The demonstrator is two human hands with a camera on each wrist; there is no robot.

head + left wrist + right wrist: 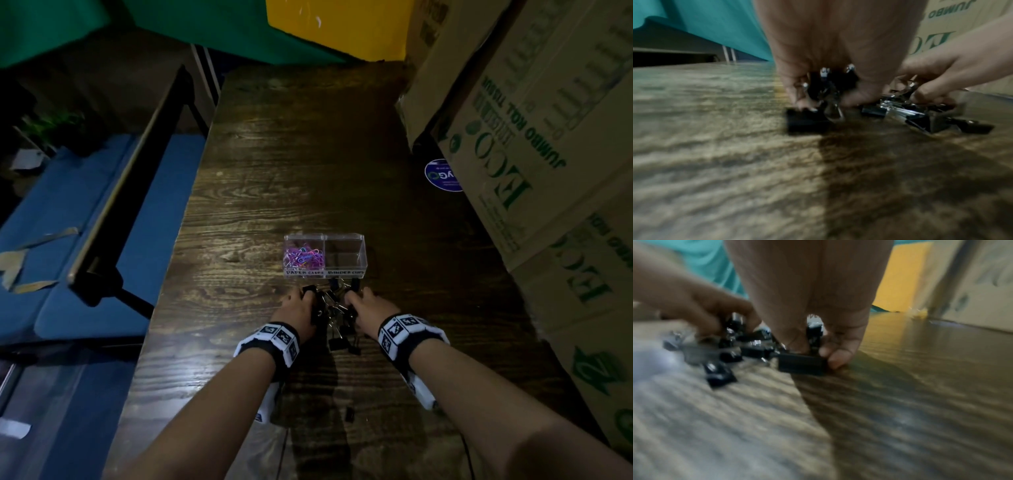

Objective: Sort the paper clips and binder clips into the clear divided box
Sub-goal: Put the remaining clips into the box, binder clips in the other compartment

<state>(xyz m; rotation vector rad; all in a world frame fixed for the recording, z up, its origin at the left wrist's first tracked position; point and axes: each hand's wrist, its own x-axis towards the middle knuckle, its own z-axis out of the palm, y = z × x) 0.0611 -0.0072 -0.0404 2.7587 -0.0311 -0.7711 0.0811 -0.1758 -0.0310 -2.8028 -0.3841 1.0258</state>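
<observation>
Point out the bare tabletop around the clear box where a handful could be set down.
Free: the wood left of the clear divided box, and beyond it toward the yellow bin. Crowded: the strip between box and hands, filled with binder clips.

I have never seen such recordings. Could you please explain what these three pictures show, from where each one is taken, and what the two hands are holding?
No machine here: a person works with bare hands, wearing a camera on the head and on each wrist. The head view looks down at a wooden table. On it stands a clear divided box: coloured paper clips fill its left compartment, the right looks empty. Before it lies a pile of black binder clips. The wrist views look along the fingers: the left hand grips several binder clips, and the right hand pinches one binder clip at the table.
</observation>
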